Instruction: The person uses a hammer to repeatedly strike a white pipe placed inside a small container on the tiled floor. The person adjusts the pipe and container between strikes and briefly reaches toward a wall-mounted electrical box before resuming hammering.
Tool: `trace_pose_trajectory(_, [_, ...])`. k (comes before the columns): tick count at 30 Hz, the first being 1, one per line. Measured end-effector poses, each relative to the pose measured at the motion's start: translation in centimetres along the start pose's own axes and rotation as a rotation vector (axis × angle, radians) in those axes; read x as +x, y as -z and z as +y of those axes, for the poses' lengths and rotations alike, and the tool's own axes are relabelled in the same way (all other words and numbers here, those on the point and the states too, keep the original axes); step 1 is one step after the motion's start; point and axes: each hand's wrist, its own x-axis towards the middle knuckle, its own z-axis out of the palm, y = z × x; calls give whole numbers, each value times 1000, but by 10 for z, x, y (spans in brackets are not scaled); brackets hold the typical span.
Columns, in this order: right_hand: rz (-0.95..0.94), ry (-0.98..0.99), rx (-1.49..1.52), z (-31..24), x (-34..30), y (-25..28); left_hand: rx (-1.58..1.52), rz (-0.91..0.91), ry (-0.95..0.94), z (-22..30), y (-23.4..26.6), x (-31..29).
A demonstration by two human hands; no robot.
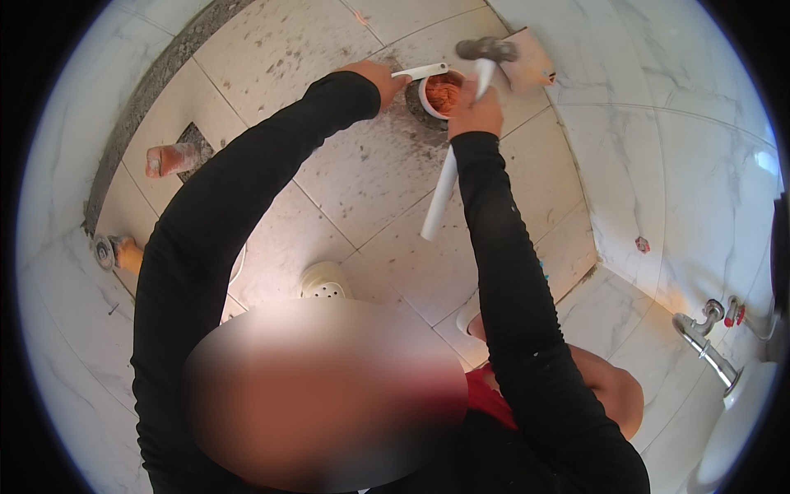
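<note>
My right hand (477, 113) is closed around the white handle of a hammer (441, 198). The dark hammer head, smeared by motion, is above the floor just beyond that hand. In my left hand (374, 78) is a flat white strip-like tool (424, 71) with a small hole at its end; its exact kind does not show. The strip's end lies over the rim of a round white pipe mouth or tub (425, 102). Inside this ring sits rough orange-brown material (444, 93). Grey rubble surrounds its base, and my right hand partly covers its right side.
A pale slab-like piece (531, 64) leans by the right wall. To the left, a reddish-brown pipe-like piece (171, 160) lies by a square floor hole (194, 144). An angle grinder (117, 253) rests at the left wall. Chrome plumbing (706, 350) juts out at right.
</note>
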Motion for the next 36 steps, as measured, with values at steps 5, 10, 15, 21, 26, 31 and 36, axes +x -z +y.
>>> trace_pose_trajectory(5, [-194,4,-90,22,28,15,-181,-154,21,-10,10,6])
trace_pose_trajectory(10, [-243,-23,176,45,10,40,-315,-149,231,-40,-7,-6])
trace_pose_trajectory(15, [-321,-206,263,29,-20,46,-297,28,-40,-34,-25,-3])
trace_pose_trajectory(21, [-375,-113,23,25,-3,41,-474,-182,200,-17,1,-1])
trace_pose_trajectory(26, [-297,210,-292,-12,55,37,-453,-146,99,-15,8,-9])
trace_pose_trajectory(31, [-10,462,-294,-40,74,23,-363,-171,68,-15,9,1])
trace_pose_trajectory(36, [-237,273,-655,-38,77,3,-77,-132,-123,-16,-3,19])
